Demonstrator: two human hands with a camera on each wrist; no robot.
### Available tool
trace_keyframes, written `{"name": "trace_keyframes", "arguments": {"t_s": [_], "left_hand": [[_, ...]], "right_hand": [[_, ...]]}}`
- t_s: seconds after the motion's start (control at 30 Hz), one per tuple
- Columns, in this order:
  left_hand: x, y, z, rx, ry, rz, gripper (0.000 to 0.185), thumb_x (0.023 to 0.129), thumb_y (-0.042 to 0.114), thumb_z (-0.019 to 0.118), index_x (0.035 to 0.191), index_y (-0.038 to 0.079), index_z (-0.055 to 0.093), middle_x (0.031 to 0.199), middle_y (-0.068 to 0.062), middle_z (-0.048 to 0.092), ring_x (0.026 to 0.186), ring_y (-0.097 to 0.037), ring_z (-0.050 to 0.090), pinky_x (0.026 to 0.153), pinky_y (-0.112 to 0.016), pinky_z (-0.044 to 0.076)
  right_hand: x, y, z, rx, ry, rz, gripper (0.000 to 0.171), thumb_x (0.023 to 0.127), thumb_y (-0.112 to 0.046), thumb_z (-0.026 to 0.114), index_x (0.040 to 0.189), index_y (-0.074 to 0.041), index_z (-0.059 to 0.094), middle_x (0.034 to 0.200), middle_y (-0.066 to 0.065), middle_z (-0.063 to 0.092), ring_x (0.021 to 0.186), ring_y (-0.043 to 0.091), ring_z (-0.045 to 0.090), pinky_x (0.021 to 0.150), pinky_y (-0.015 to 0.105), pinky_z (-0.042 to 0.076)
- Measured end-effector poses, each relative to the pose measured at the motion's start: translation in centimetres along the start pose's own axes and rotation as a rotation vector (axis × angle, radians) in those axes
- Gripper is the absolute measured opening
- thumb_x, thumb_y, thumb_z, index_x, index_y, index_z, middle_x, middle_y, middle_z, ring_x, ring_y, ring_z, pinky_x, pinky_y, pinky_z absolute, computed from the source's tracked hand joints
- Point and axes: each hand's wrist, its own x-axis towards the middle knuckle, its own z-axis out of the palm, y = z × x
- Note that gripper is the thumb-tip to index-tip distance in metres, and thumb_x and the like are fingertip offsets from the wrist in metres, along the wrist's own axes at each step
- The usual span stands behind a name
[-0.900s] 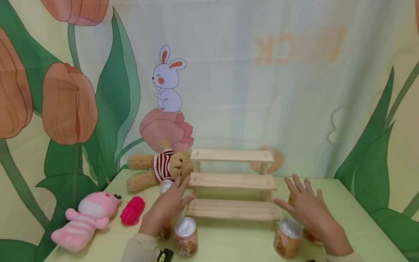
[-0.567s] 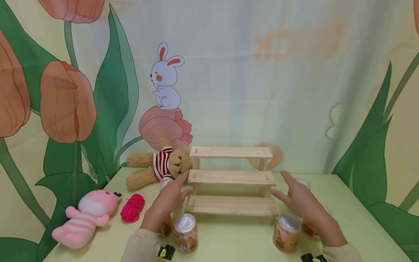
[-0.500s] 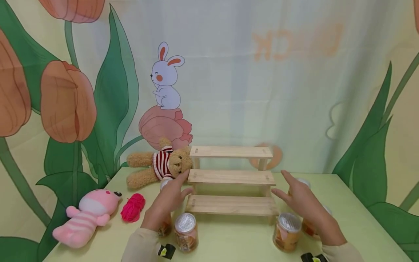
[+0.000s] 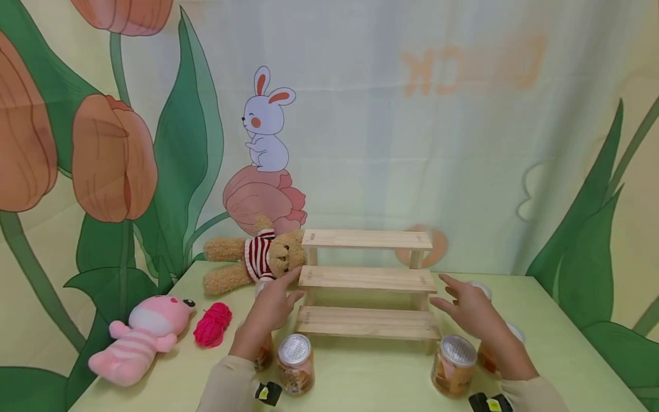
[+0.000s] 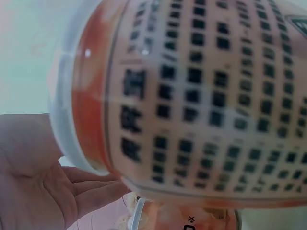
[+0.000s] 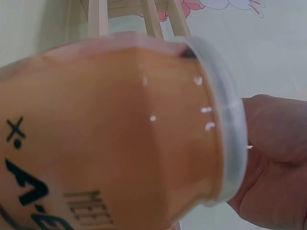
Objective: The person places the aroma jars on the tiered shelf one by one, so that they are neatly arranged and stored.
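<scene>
Three tiers make up the wooden stand (image 4: pixel 368 278) on the pale green counter (image 4: pixel 370 377) in front of me. My left grip (image 4: pixel 274 301) is spread, the thumb away from the forefinger, with the forefinger's tip at the left end of the middle tier; whether it touches the wood I cannot tell. My right grip (image 4: pixel 471 306) is loosely spread as well, forefinger out and thumb apart, just beside the same tier's right end. A front left jar (image 4: pixel 296 366) stands upright, a second jar (image 4: pixel 265 350) shows past my left arm (image 4: pixel 229 380), and a silvery lid (image 4: pixel 260 286) peeks from behind the left grip. Near my right arm (image 4: pixel 532 395) stands a front right jar (image 4: pixel 453 367), with two more partly covered: an inner jar (image 4: pixel 486 356) by the forearm and a far jar (image 4: pixel 483 289) behind the right grip. Left of the stand lies a teddy bear (image 4: pixel 257 257) in a striped top, its head just beside the wood; nearer me are a bright pink yarn bundle (image 4: pixel 213 325) and a pink plush toy (image 4: pixel 136 343).
</scene>
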Motion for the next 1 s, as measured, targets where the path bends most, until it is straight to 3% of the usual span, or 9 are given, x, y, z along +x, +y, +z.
{"name": "trace_keyframes", "arguments": {"t_s": [0.07,0.33,0.7,0.83,1.0], "left_hand": [[0.0,0.1,0.0,-0.021,-0.022,-0.004,0.056,0.097,0.012,0.068,0.149,0.007,0.048,0.137,-0.021,0.058,0.113,-0.034,0.062,0.089,-0.049,0.051],[0.4,0.2,0.3,0.01,-0.149,-0.029,0.06,0.098,0.015,0.066,0.152,0.005,0.041,0.139,-0.022,0.056,0.095,-0.025,0.063,0.083,-0.046,0.05],[1.2,-0.8,0.9,-0.061,-0.134,-0.039,0.053,0.1,0.016,0.063,0.147,0.0,0.047,0.142,-0.022,0.054,0.122,-0.035,0.057,0.098,-0.05,0.047],[1.2,-1.1,1.0,-0.04,-0.099,-0.017,0.047,0.099,0.013,0.064,0.141,-0.005,0.053,0.139,-0.023,0.055,0.122,-0.037,0.057,0.097,-0.051,0.048],[1.3,-1.3,1.1,-0.043,-0.086,-0.011,0.045,0.099,0.012,0.064,0.14,-0.003,0.055,0.136,-0.022,0.058,0.121,-0.037,0.058,0.095,-0.051,0.049]], "right_hand": [[0.1,0.3,0.1,0.009,-0.013,0.005,0.072,0.096,-0.032,0.07,0.146,0.011,0.041,0.139,0.036,0.048,0.117,0.049,0.057,0.083,0.05,0.055],[0.5,0.6,0.5,0.053,-0.057,-0.029,0.072,0.097,-0.03,0.068,0.151,0.006,0.035,0.143,0.036,0.042,0.119,0.046,0.057,0.086,0.05,0.054],[0.7,0.9,0.8,0.058,-0.091,-0.024,0.069,0.098,-0.029,0.067,0.151,0.004,0.037,0.144,0.036,0.043,0.119,0.047,0.056,0.088,0.052,0.053],[0.8,1.0,0.9,0.061,-0.095,-0.029,0.067,0.098,-0.028,0.067,0.15,0.004,0.039,0.142,0.036,0.044,0.119,0.048,0.057,0.088,0.051,0.053],[1.0,1.1,1.0,0.053,-0.091,-0.031,0.064,0.098,-0.026,0.067,0.149,0.003,0.043,0.141,0.035,0.046,0.119,0.047,0.057,0.088,0.05,0.054]]}}
